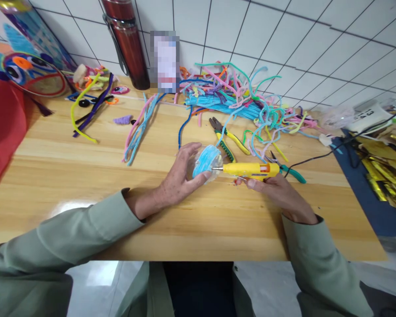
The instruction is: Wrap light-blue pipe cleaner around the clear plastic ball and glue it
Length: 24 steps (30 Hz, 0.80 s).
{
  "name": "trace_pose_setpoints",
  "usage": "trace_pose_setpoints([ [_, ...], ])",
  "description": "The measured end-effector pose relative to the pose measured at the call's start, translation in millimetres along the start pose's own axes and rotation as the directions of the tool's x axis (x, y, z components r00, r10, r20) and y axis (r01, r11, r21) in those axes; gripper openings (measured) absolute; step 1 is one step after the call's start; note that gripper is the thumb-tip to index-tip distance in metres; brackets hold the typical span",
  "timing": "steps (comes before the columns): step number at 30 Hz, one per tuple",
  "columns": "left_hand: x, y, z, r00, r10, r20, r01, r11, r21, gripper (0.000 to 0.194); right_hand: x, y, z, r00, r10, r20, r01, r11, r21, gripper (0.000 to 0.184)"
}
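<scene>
My left hand [183, 174] grips a clear plastic piece wound with light blue pipe cleaner [205, 162]; a loose strand of it rises toward the pile behind. In my right hand [273, 187] is a yellow glue gun [247, 169], its metal nozzle at the right side of the blue winding. Whether the tip touches the winding I cannot tell. Behind the gun lie yellow-and-green pliers [229, 138]. Another pair of pliers with teal handles [295, 174] is partly hidden by the gun and right hand.
A tangled heap of coloured pipe cleaners [231, 97] lies along the tiled wall. Loose pipe cleaners [140, 127] and a purple coil [122, 119] are to the left. A red thermos [128, 48] stands behind. A black cord [330, 152] trails right, near gold foil [383, 167].
</scene>
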State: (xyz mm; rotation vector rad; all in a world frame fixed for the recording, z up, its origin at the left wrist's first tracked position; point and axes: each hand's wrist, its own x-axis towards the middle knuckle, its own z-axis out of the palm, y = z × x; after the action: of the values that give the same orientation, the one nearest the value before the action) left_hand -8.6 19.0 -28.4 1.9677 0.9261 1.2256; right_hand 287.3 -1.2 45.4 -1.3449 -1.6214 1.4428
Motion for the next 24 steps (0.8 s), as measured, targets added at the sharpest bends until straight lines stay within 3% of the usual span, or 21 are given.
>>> trace_pose_setpoints([
  [15,-0.1,-0.6,-0.2,1.000,0.009,0.003,-0.009,1.000,-0.004,0.068,-1.7,-1.9,1.7,1.000,0.022,-0.015,-0.022,1.000,-0.013,0.046],
  [24,0.3,2.2,-1.5,1.000,-0.009,0.011,0.009,1.000,0.004,0.067,1.2,0.2,1.9,1.000,-0.028,-0.009,0.028,0.999,-0.015,0.044],
])
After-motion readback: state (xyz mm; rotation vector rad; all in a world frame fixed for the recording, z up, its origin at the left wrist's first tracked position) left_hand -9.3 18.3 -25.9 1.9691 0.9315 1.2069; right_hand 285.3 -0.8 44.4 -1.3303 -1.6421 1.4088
